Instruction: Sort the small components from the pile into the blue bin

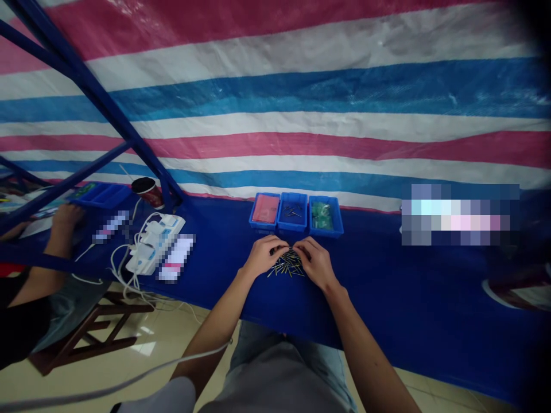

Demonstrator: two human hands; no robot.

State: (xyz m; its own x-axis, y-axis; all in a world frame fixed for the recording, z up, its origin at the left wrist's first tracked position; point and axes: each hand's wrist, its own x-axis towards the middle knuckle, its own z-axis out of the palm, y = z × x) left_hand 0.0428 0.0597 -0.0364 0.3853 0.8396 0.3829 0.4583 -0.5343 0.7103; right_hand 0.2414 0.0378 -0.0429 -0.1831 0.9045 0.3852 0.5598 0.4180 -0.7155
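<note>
L hand (262, 257), R hand (315, 264) half-curled on metal pins (287, 267).

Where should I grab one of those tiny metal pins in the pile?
Probably pinch a loose pin at the edge of the pile, around its thin middle, coming down from above, on the side by the left hand. It pokes out alone, so you can reach both sides of it, while the pins in the middle lie crossed over each other on the blue cloth.
</note>
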